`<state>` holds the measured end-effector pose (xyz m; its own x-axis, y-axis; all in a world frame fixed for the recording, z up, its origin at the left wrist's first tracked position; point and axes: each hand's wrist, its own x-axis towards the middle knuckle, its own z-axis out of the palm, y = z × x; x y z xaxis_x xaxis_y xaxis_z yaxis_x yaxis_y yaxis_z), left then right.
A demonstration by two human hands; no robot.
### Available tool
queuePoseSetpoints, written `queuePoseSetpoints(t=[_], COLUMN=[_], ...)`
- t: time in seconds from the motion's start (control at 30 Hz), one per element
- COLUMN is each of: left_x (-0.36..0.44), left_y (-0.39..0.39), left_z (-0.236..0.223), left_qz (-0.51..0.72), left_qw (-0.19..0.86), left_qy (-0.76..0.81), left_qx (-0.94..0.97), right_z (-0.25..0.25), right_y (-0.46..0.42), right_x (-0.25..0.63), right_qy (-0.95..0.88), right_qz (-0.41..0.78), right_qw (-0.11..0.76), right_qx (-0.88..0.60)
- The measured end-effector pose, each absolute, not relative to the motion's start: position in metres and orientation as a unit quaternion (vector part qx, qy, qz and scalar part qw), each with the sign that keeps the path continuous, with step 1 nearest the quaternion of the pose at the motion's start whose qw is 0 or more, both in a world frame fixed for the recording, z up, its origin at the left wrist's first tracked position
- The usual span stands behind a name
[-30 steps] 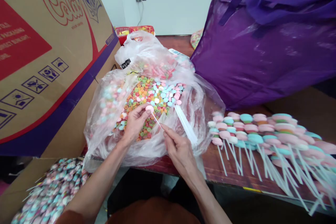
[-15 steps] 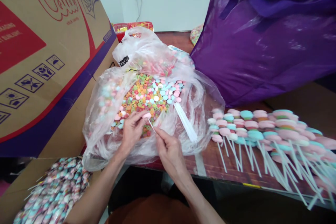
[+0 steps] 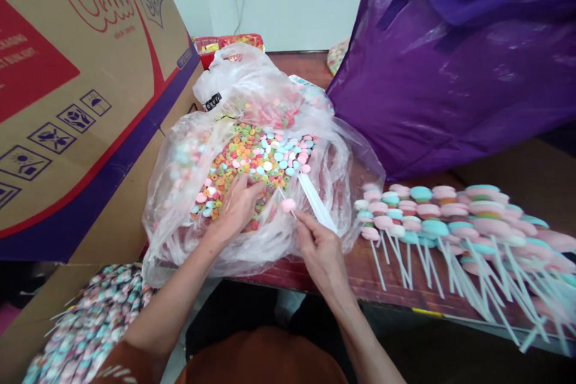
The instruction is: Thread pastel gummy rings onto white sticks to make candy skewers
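Pink and white just below frame centre: pinches in the grip of the right hand [image 3: 320, 247] a stick [image 3: 294, 214] bearing one candy [image 3: 288, 206]. With the left hand [image 3: 238, 203], reaches to gummy rings [image 3: 246, 145] left of centre; cannot tell that grip's state.

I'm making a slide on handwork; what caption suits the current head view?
Right hand holding a white stick through a pink candy, left hand over ring-shaped candies amid clear plastic.
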<state>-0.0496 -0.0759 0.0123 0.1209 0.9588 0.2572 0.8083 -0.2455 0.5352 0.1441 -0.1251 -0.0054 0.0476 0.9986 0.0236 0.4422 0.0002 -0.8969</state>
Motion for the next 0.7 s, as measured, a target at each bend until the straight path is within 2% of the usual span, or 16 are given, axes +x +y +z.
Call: queuePoseSetpoints(t=[0.13,0.37,0.53,0.6,0.7], left_x=[-0.054,-0.058,-0.051,-0.047,-0.042], left_y=[-0.068,-0.058,-0.037,-0.03,-0.027], left_z=[0.017,0.013,0.016,0.017,0.014], left_qz=[0.204,0.296,0.298,0.325,0.397], left_qw=[0.131,0.139,0.132,0.179,0.363], left_qy=[0.591,0.615,0.601,0.592,0.559], left_qx=[0.769,0.718,0.73,0.715,0.631], right_z=[-0.006,-0.009,-0.014,-0.014,-0.014], right_y=[-0.128,-0.129,-0.129,-0.129,-0.129], right_x=[0.142,0.139,0.138,0.138,0.139], right_qy=[-0.602,-0.612,-0.605,-0.601,-0.591], right_qz=[0.348,0.344,0.342,0.356,0.383], right_qw=[0.399,0.386,0.402,0.401,0.414], right_qx=[-0.598,-0.598,-0.596,-0.592,-0.576])
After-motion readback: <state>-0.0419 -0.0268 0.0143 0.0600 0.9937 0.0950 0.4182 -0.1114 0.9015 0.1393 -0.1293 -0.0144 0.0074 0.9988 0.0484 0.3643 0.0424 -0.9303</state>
